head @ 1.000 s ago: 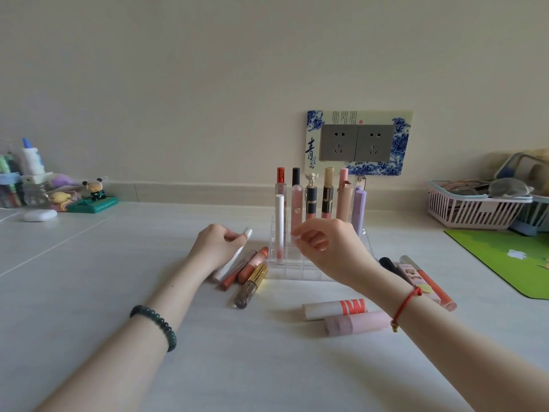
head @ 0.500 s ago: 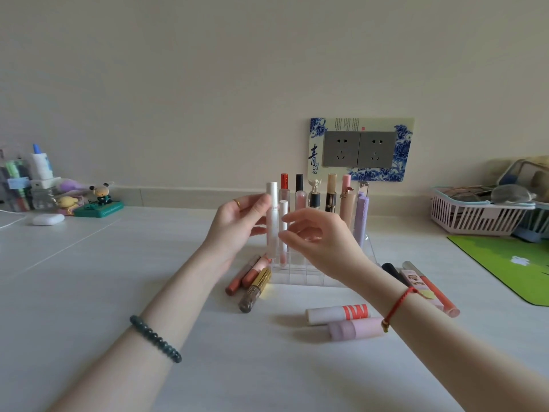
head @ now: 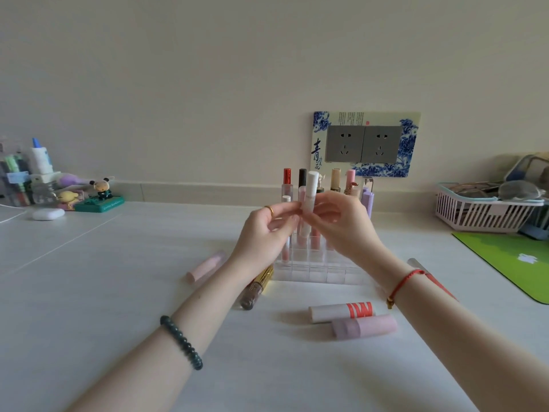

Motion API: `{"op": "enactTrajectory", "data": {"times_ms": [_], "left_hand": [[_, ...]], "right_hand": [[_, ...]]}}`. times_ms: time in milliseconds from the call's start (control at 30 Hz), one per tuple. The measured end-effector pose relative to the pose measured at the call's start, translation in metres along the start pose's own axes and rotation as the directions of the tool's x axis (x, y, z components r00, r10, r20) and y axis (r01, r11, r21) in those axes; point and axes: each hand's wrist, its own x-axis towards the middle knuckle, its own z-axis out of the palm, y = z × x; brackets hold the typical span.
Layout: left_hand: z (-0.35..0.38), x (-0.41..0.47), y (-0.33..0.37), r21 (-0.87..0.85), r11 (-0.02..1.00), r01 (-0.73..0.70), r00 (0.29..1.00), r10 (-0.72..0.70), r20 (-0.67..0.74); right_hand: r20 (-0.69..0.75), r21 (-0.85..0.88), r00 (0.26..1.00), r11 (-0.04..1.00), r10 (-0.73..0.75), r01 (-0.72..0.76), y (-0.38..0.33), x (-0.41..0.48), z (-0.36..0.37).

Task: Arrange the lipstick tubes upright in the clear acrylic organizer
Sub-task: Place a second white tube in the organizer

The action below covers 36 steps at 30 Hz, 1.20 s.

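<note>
- The pale surface [head: 118, 292] carries everything, with a green mat [head: 511, 260] at its right edge and a white slatted basket [head: 481, 212] behind the mat.
- The clear acrylic organizer [head: 320, 269] stands at the middle, near the wall. Its back row holds several upright tubes [head: 287, 179], with red, black, beige and pink caps.
- The left hand [head: 261, 236] and the right hand [head: 344, 224] meet above the organizer. Each has its fingers curled, and the fingertips of both pinch the same white tube [head: 310, 188].
- That white tube is upright, held in the air just in front of the back row.
- More tubes lie flat in front of the organizer: a white one with red lettering [head: 341, 312], touching a pink one [head: 365, 326], and to the left a gold-capped one [head: 257, 285] and a pale pink one [head: 205, 267].
</note>
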Motion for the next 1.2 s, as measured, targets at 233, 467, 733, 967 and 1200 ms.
{"op": "enactTrajectory", "data": {"times_ms": [233,467,733,967,1200], "left_hand": [[0.004,-0.005,-0.015,0.223,0.974,0.041,0.998,-0.051,0.040],[0.003,-0.010,-0.018,0.311,0.946,0.090,0.994,-0.103,0.026],[0.003,-0.012,-0.023,0.347,0.931,0.113,0.990,-0.133,0.036],[0.001,-0.010,-0.029,0.349,0.927,0.134,0.987,-0.155,0.031],[0.001,-0.010,-0.029,0.312,0.939,0.145,0.986,-0.163,0.030]], "right_hand": [[-0.009,-0.085,0.999,0.996,0.041,-0.042,0.019,-0.006,0.012],[-0.001,-0.123,0.996,0.989,0.084,-0.083,0.027,-0.011,0.018],[0.015,-0.199,0.996,0.977,0.084,-0.079,0.028,-0.014,0.021],[0.022,-0.238,0.998,0.970,0.059,-0.052,0.028,-0.015,0.024],[0.006,-0.229,0.998,0.971,0.066,-0.063,0.029,-0.015,0.026]]}}
